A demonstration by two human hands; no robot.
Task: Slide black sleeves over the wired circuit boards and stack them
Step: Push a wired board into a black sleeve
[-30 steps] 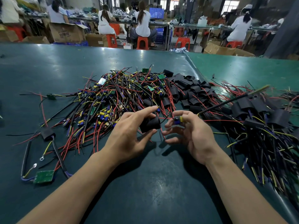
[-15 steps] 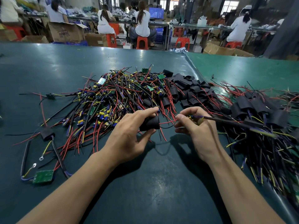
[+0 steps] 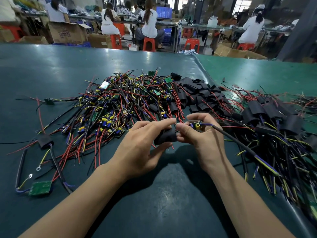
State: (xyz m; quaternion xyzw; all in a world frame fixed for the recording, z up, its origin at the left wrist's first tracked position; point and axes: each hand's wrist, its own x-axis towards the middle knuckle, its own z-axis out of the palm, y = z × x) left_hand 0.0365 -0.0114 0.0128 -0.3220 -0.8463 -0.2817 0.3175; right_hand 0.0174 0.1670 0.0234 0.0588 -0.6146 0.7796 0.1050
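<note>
Black sleeve (image 3: 165, 137) soft, collapsible, pinched in left hand (image 3: 142, 146) grip above desk (image 3: 51, 66). Right hand (image 3: 202, 136) grip clamps light circuit board (image 3: 197, 125); hold board edges, not wires.

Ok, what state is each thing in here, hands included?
left hand: grips a black sleeve.
black sleeve: held, not yet over a board.
right hand: pinches a wired board.
wired board: bare, beside the sleeve's mouth.
sleeved boards: piled at right.
loose green board: bare, flat on the table.
</note>
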